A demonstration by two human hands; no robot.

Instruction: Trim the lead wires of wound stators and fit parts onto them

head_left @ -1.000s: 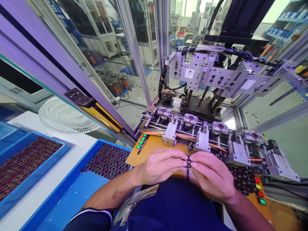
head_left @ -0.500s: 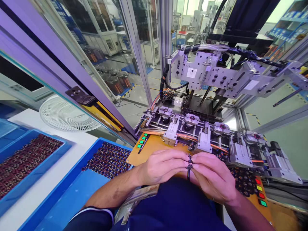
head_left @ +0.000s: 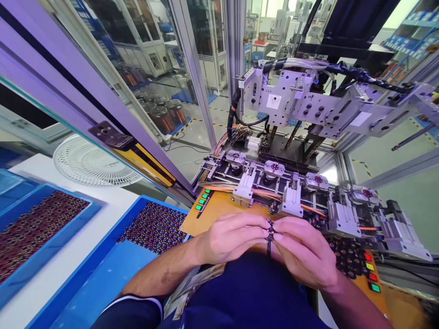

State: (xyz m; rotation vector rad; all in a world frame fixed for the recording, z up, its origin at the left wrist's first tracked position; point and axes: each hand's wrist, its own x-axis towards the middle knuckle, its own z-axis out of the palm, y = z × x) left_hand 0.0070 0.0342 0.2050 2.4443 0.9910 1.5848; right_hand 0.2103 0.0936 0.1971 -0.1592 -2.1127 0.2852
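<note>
Left hand point(head_left: 224, 238) and right hand point(head_left: 307, 249) meet fingertip to fingertip, pinching a small dark part point(head_left: 270, 228) between them, much of it covered by the fingers. It is held at the near side of the orange panel point(head_left: 222, 205), just in front of the dark blue shirt point(head_left: 257, 292). Green buttons point(head_left: 202, 201) line the panel's left end, with a thin black stick point(head_left: 203, 208) beside them. Right of the right hand, a cluster of dark pieces point(head_left: 345, 260) lies near coloured buttons point(head_left: 369, 266). Metal fixtures point(head_left: 244, 192) stand in a row on the far side of the hands. At the left, a blue bin point(head_left: 113, 269) holds many small pieces; farther left, a second bin point(head_left: 44, 255), similarly filled, rests on the white table point(head_left: 68, 258).
</note>
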